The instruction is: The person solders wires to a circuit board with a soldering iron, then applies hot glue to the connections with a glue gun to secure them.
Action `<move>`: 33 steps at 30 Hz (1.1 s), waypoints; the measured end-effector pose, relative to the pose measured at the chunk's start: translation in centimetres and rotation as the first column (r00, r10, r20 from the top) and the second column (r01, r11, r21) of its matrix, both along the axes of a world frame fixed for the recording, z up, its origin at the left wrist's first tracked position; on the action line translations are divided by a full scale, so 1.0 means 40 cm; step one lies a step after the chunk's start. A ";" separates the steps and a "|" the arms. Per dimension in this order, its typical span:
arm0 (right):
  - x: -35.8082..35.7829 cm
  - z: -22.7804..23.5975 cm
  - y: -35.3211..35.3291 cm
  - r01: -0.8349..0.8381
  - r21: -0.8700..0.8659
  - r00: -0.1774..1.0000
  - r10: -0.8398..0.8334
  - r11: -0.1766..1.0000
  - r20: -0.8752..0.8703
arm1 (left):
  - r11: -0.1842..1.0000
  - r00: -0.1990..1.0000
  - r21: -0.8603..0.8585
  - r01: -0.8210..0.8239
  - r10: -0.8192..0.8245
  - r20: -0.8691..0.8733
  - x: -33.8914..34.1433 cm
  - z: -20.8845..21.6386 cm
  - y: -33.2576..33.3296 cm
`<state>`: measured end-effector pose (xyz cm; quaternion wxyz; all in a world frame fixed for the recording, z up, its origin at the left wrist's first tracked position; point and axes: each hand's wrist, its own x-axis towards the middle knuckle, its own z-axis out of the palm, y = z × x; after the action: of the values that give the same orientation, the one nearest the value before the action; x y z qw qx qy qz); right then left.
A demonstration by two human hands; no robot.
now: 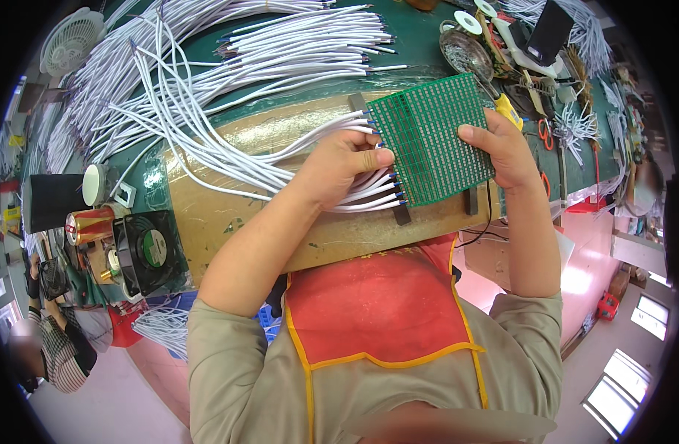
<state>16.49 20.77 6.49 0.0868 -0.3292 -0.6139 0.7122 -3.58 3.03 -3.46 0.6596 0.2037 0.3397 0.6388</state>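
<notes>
- Green perforated board: over the brown panel, between both hands.
- Left hand: thumb and fingers pinched on white cables at the board's left edge.
- Right hand: clamped on the board's right edge, thumb on top.
- Progress (judged): cable ends line the left edge above and below the left thumb; middle hidden. Fixing cannot be confirmed.
- Remaining (judged): loose cable bundles on the bench look unattached.
</notes>
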 end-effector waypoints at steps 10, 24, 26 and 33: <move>-0.017 0.082 0.001 0.146 0.668 0.988 -0.146 0.730 -0.057 | 0.989 0.898 -0.145 0.018 -0.080 -0.433 0.014 0.015 0.001; -0.303 0.205 -0.097 -0.983 0.133 0.175 0.441 0.126 0.880 | 0.981 0.905 -0.168 0.097 -0.157 -0.395 0.043 0.089 -0.059; -0.310 0.199 -0.098 -0.981 0.052 0.144 0.524 0.187 0.839 | 0.963 0.865 -0.212 0.166 -0.245 -0.437 0.033 0.092 -0.066; -0.285 0.158 -0.102 -0.980 0.121 0.193 0.581 0.161 0.790 | 0.949 0.874 -0.177 0.262 -0.311 -0.374 0.017 0.063 -0.077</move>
<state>5.08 16.69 12.82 -0.4147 -0.0746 -0.8732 0.2448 -2.88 -0.03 -0.93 0.6753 0.3368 0.4705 0.4574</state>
